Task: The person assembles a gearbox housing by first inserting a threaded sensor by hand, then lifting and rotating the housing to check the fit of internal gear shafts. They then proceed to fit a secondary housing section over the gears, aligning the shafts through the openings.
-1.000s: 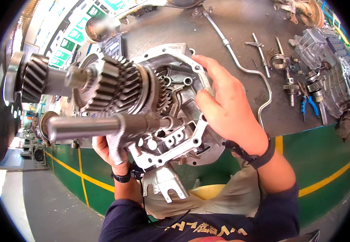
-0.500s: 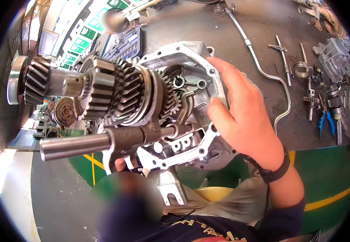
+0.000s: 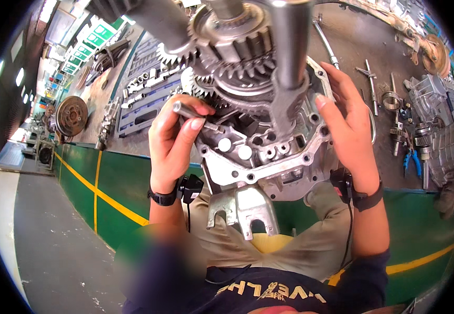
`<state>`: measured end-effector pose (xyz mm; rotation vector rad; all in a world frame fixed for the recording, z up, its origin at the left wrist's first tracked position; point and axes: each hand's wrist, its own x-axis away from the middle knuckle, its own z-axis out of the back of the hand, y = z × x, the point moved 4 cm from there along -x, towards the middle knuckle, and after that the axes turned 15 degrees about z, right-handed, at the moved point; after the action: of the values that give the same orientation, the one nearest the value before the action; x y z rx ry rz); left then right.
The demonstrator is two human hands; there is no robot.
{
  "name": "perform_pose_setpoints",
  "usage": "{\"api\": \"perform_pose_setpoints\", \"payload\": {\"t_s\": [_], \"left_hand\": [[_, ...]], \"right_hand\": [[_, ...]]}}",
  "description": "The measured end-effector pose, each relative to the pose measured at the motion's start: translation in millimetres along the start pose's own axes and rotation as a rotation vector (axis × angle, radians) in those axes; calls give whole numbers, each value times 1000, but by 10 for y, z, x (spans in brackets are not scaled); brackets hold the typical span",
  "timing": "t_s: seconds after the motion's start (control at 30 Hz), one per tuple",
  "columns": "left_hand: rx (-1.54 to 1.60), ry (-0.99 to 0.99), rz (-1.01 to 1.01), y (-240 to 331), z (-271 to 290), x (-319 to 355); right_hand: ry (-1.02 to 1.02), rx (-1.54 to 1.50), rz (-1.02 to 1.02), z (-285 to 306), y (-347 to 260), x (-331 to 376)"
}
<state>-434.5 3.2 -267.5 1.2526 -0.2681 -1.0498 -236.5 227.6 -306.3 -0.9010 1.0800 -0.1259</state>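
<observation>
Across the person's lap, propped vs. the green workbench (image 3: 133, 183), sits an aluminium gearbox housing (image 3: 269, 157) w/ the gear cluster (image 3: 232, 57) and steel shafts (image 3: 290, 47) sticking up toward the camera. Big lump, looks heavy and rigid, prob. oily on the gear teeth, so best grabbed by the cast flange edges, not the gears. Right hand (image 3: 347, 131) is doing just that: fingers spread wide, palm flat on the housing's right rim, bracing it. Left hand (image 3: 174, 141) is pinched narrow round a small metal pin or rod (image 3: 187, 111), thumb and forefinger on it, tip aimed into the case beside the gears. Pin's small, stiff, easy to drop. Bench behind: socket set tray (image 3: 143, 89), brake disc (image 3: 71, 115), another casing (image 3: 431, 104), blue-handled pliers (image 3: 409, 159), loose rods (image 3: 371, 83).
</observation>
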Motion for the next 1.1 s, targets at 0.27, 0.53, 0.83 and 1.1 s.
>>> {"api": "perform_pose_setpoints", "payload": {"t_s": [0.27, 0.53, 0.83, 1.1], "left_hand": [[-45, 5, 82, -43, 71, -76], [34, -15, 97, -154, 86, -99], [-6, 93, 67, -220, 87, -112], [-134, 78, 134, -166, 186, -192]], "right_hand": [[252, 166, -248, 727, 395, 886], [879, -766, -742, 162, 448, 1896], [792, -1461, -807, -68, 388, 1779], [737, -1683, -741, -234, 338, 1724]]}}
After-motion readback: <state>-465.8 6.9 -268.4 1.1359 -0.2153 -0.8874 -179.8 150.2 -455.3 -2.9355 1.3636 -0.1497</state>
